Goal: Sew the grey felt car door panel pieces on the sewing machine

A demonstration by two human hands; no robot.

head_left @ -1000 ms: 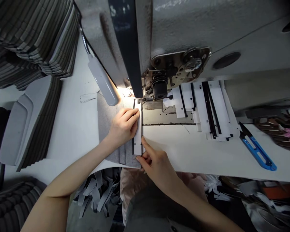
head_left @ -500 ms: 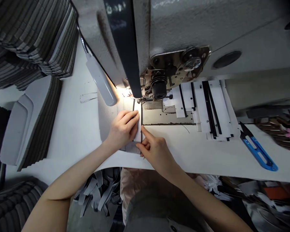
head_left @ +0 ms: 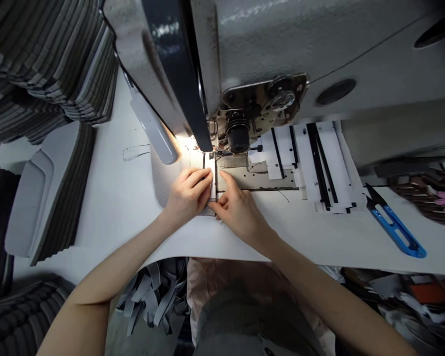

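Note:
A grey mesh fabric piece (head_left: pixel 165 173) lies under the sewing machine's presser foot (head_left: pixel 212 154), with a white strip (head_left: pixel 212 165) along its right edge. My left hand (head_left: pixel 189 194) rests on the fabric and strip, its fingers closed together and pressing close in front of the foot. My right hand (head_left: pixel 237 205) grips the fabric's near right corner, thumb on top and other fingers curled beside the edge. Its index finger points toward the foot along the strip. The fingertips hide part of the strip and the fabric's near end.
A machine lamp (head_left: pixel 155 131) lights the needle area. Stacked grey pieces (head_left: pixel 55 173) stand at left. White strips with black bands (head_left: pixel 328 168) lie right of the needle plate (head_left: pixel 270 180). Blue thread snips (head_left: pixel 395 225) are farther right. Grey offcuts (head_left: pixel 155 291) hang below the table edge.
The fabric has fed away from me under the foot, its near edge now closer to the needle. My right hand has moved forward with it; my left hand has barely moved.

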